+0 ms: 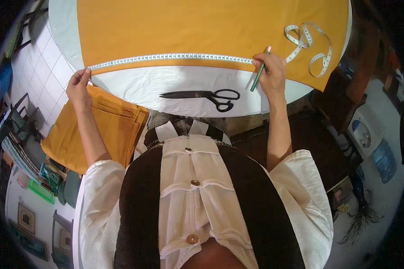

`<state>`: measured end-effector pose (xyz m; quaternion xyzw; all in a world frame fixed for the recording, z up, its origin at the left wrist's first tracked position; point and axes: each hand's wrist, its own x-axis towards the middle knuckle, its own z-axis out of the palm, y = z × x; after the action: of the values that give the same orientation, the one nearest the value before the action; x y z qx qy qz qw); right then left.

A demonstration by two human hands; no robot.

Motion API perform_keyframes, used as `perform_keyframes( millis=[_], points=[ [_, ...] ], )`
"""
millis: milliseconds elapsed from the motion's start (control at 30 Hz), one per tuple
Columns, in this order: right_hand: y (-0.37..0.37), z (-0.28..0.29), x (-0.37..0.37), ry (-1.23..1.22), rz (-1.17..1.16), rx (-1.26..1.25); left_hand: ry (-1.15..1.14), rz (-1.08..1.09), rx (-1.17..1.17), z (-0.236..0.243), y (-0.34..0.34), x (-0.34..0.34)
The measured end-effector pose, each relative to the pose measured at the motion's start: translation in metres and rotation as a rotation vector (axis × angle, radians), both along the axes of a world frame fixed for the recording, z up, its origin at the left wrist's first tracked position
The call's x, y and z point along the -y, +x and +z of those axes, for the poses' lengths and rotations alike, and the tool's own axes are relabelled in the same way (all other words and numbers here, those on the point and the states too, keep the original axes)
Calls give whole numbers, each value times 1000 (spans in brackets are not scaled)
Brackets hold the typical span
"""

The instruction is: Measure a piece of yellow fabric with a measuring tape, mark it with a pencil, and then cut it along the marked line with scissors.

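Note:
A white tape measure [166, 57] is stretched along the near edge of a mustard-yellow cloth [202, 27] spread over the table. My left hand [80, 87] pinches one end of the tape at the cloth's left corner. Towards the right, my right hand [272, 71] grips the tape between its fingers and also holds a green pencil [257, 78], its eraser end up. Beyond that hand, the loose rest of the tape lies in curls on the cloth. Black fabric scissors [202, 95] rest closed on the white table covering, between my hands and nearer to me.
A folded stack of the same yellow cloth [94, 125] sits at the left, below my left forearm. White covering [134, 83] shows along the table's curved near edge. Dark wooden furniture [350, 85] stands at the right, and chairs [20, 116] are at the left on the tiled floor.

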<state>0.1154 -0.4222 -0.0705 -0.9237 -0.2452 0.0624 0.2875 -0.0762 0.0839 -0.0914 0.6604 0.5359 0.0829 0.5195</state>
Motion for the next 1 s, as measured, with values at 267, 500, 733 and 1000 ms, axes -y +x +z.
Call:
perform_keyframes(
  millis=[267, 500, 733, 1000],
  points=[
    [-2, -3, 2, -95, 56, 98, 169, -102, -69, 9, 7, 13],
    [1, -20, 8, 33, 159, 137, 470, -139, -131, 4, -5, 19],
    [-1, 0, 3, -69, 161, 92, 323, 43, -83, 18, 15, 54],
    [-3, -4, 5, -53, 128, 25, 343, 94, -76, 3, 8, 47]
  ],
)
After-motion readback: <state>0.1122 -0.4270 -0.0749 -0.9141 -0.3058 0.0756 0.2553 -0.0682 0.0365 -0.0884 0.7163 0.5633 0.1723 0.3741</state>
